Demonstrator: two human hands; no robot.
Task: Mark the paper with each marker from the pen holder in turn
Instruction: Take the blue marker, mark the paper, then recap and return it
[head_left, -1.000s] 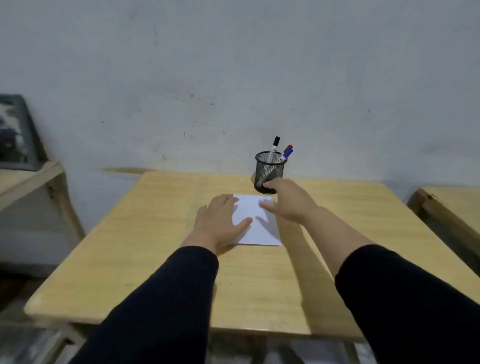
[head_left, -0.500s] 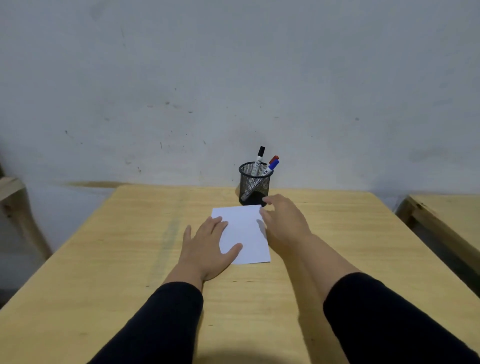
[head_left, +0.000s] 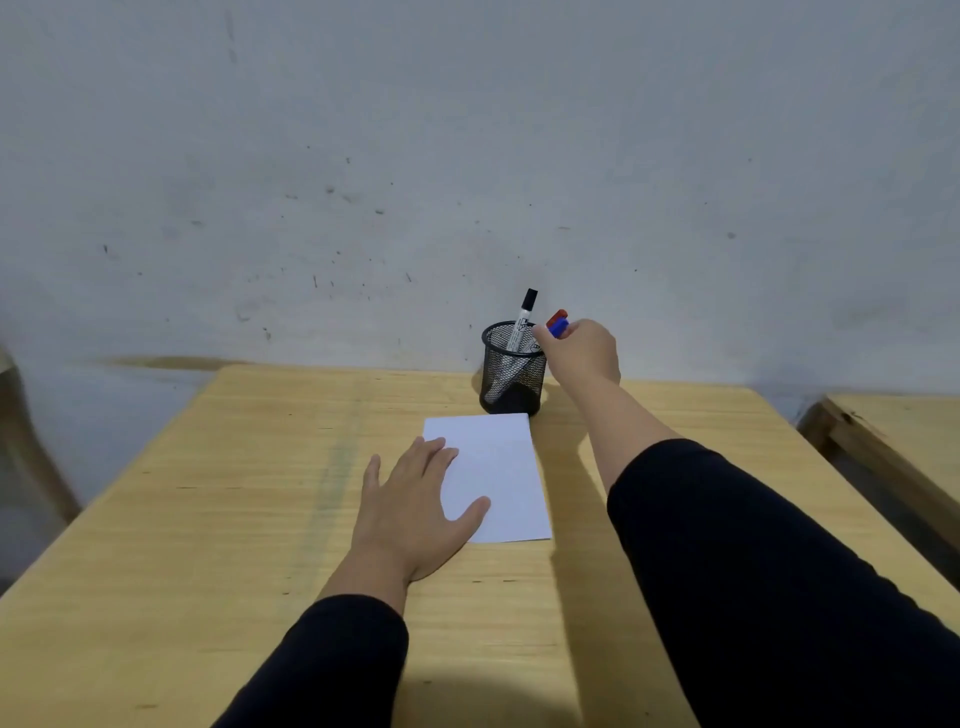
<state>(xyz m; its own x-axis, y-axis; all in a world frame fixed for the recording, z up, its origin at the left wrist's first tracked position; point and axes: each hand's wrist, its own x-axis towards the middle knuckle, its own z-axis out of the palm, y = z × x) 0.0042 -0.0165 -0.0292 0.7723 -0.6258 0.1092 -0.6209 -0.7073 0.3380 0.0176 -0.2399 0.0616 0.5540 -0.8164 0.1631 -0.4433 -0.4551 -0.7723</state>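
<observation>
A black mesh pen holder (head_left: 511, 384) stands at the table's far edge, against the wall. A black-capped marker (head_left: 524, 317) leans in it, with a red-capped marker (head_left: 557, 315) and a blue-capped marker (head_left: 559, 327) at its right rim. My right hand (head_left: 584, 353) is raised beside the holder, its fingertips pinched on the blue marker's cap. A blank white sheet of paper (head_left: 498, 467) lies just in front of the holder. My left hand (head_left: 415, 509) lies flat on the paper's left edge with its fingers spread.
The wooden table (head_left: 234, 493) stretches wide to the left of the paper. A second wooden table (head_left: 904, 421) stands to the right across a narrow gap. A blurred wooden frame (head_left: 21, 441) sits at the left edge. A grey wall (head_left: 467, 156) rises right behind the holder.
My right hand has lifted off the paper's top right corner and gone up to the blue marker's cap. My left hand stays flat on the paper. The view has shifted closer.
</observation>
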